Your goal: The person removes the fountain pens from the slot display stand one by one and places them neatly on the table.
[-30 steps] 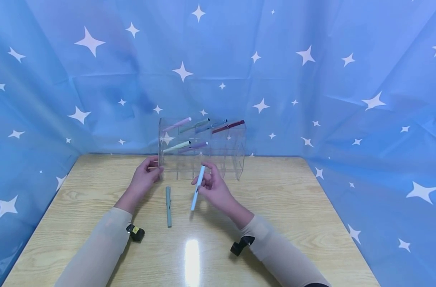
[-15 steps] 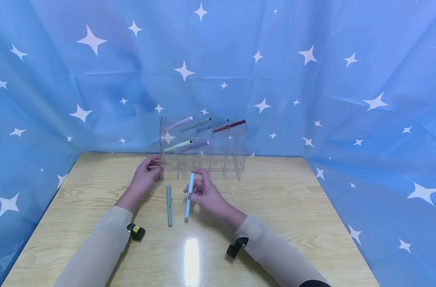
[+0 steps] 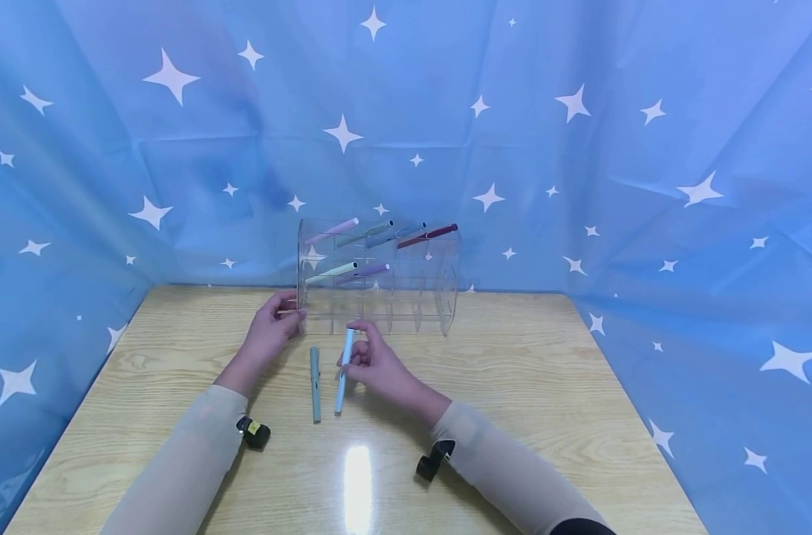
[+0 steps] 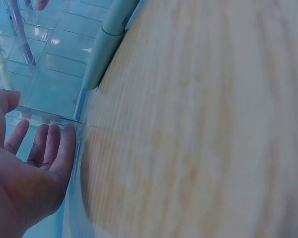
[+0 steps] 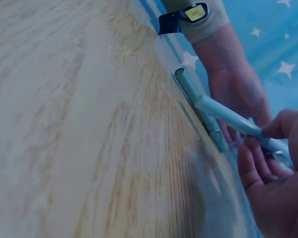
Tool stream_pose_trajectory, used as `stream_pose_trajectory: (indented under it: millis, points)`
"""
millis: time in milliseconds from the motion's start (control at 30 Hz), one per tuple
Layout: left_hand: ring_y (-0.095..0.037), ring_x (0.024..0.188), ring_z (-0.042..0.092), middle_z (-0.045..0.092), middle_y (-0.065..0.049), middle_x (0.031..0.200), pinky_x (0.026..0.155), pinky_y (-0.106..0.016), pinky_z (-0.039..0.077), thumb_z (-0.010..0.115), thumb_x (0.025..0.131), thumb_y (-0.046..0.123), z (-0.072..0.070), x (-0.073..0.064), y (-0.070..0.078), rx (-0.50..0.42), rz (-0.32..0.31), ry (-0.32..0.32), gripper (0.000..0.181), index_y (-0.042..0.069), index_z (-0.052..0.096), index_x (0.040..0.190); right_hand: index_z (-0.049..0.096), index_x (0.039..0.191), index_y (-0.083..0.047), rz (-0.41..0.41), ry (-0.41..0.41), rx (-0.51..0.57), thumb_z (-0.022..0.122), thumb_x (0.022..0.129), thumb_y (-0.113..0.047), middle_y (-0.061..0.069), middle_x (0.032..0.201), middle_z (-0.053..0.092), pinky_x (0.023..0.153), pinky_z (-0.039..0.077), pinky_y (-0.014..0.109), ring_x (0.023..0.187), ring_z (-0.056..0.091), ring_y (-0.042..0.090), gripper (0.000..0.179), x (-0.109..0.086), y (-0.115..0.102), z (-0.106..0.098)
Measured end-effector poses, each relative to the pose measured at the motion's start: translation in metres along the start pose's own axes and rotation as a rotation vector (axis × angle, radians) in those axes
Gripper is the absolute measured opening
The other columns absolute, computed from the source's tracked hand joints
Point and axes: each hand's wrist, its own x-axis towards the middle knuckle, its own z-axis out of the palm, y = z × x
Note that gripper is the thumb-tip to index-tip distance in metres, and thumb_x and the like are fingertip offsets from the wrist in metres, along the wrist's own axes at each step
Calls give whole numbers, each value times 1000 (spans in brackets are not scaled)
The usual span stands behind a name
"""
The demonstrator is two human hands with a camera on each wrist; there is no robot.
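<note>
My right hand (image 3: 377,365) pinches a light blue pen (image 3: 344,374) between thumb and fingers, close above the table. Left of it a grey-green pen (image 3: 315,385) lies on the wood, its clip facing right. In the right wrist view, the light blue pen (image 5: 228,117) slants across the grey-green one (image 5: 198,106). A clear tiered pen rack (image 3: 406,303) stands at the back of the table. At its left side panel, my left hand (image 3: 272,325) holds the edge, with the thumb on one side and the fingers (image 4: 64,148) on the other.
The rack's top tier bears a pink pen (image 3: 333,230), a green one (image 3: 365,233), a blue one (image 3: 395,235) and a dark red one (image 3: 427,236). A pale green pen (image 3: 332,273) and a purple one (image 3: 363,274) lie lower. Behind hangs a starry blue curtain (image 3: 406,96).
My right hand has moved left and toward me with the light blue pen, which now points down beside the grey-green pen. The left hand stays at the rack.
</note>
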Motion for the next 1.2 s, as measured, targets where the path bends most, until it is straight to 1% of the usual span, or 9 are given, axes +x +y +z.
stream_pose_trajectory:
  millis: [133, 300, 433, 533, 700, 867, 1000, 1100, 1200]
  points:
    - [-28, 125, 60, 52, -21, 148, 102, -37, 62, 66, 112, 20, 0, 1, -1, -3, -4, 2, 61, 7, 44, 168, 34, 162, -12, 0, -7, -8, 73, 100, 7, 20, 108, 75, 82, 58, 26, 91, 69, 17, 76, 4, 3, 2]
    - [-31, 128, 59, 52, -22, 150, 106, -42, 61, 66, 113, 21, 0, 0, 0, -5, -6, -3, 60, 8, 44, 168, 32, 164, -4, 17, -27, -37, 75, 100, 6, 16, 103, 75, 82, 58, 25, 88, 70, 16, 77, 10, 4, 5]
    - [-32, 128, 59, 52, -21, 149, 107, -44, 60, 66, 113, 22, 1, -1, 1, -3, -4, -4, 61, 8, 44, 168, 32, 165, -4, 60, -26, -51, 76, 100, 3, 10, 100, 73, 76, 57, 24, 86, 70, 17, 78, 13, 3, 7]
    - [-30, 126, 60, 52, -21, 149, 107, -43, 60, 66, 113, 23, 1, -1, 1, 6, -2, -4, 61, 8, 44, 168, 35, 164, -6, 96, -23, -49, 78, 101, 0, 8, 97, 73, 68, 54, 24, 83, 69, 20, 77, 16, 3, 8]
    - [-28, 124, 60, 52, -20, 148, 105, -41, 60, 66, 113, 24, 0, -2, 2, 8, -1, -3, 61, 8, 44, 167, 38, 164, -8, 136, -35, -64, 79, 101, -3, 7, 97, 74, 64, 53, 25, 83, 71, 21, 76, 19, 3, 8]
    - [-30, 127, 60, 52, -20, 148, 104, -40, 61, 66, 113, 24, 1, -1, 1, -1, -4, -4, 61, 9, 44, 168, 40, 165, -5, 141, -49, -126, 82, 100, -6, 7, 102, 75, 69, 56, 27, 85, 71, 17, 78, 22, 4, 8]
    - [-29, 126, 60, 53, -20, 148, 104, -40, 61, 66, 113, 23, 0, 0, 0, -4, -5, 3, 61, 9, 44, 168, 42, 164, -2, 155, -46, -167, 84, 98, -7, 6, 105, 74, 74, 59, 28, 87, 72, 17, 79, 25, 4, 9]
    - [-28, 125, 60, 53, -20, 148, 104, -41, 61, 67, 113, 23, 0, 1, -1, -4, -8, 7, 61, 9, 44, 168, 43, 164, -1, 178, -34, -173, 85, 97, -6, 7, 104, 73, 75, 62, 29, 85, 73, 18, 79, 26, 4, 11]
    - [-28, 125, 60, 53, -20, 149, 105, -42, 60, 66, 113, 23, 0, 1, -2, 1, -12, 3, 61, 8, 44, 168, 43, 162, 2, 205, -23, -143, 86, 96, -2, 9, 103, 71, 74, 66, 32, 81, 75, 20, 79, 27, 2, 14]
